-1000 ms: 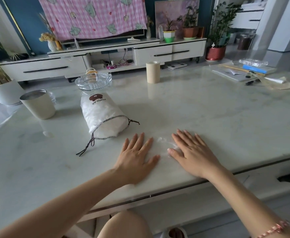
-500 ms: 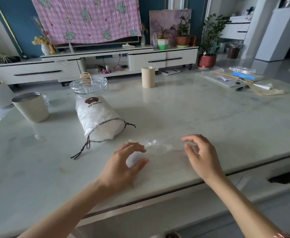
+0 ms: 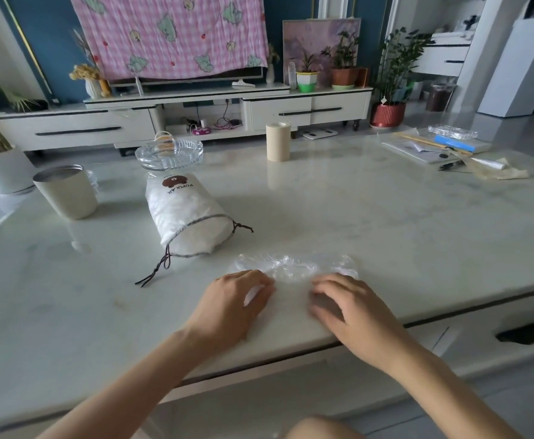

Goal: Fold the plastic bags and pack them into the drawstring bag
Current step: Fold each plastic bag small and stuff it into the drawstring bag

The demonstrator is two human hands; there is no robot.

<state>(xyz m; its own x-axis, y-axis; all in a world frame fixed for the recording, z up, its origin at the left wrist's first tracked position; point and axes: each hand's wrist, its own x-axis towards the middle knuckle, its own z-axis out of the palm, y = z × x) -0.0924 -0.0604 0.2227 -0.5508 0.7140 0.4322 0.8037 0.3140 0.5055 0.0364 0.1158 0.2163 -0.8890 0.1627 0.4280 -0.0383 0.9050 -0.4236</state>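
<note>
Clear plastic bag lies crumpled on the marble table, near the front edge. The left hand pinches its near side with curled fingers. The right hand rests bent fingers on it (too blurry to tell if it holds). The drawstring bag lies on its side close behind, stuffed.

Pale marble bench, glass ashtray at far left, beige cup beside, tape roll upright, papers and pen at far right, pink checked blanket behind.
</note>
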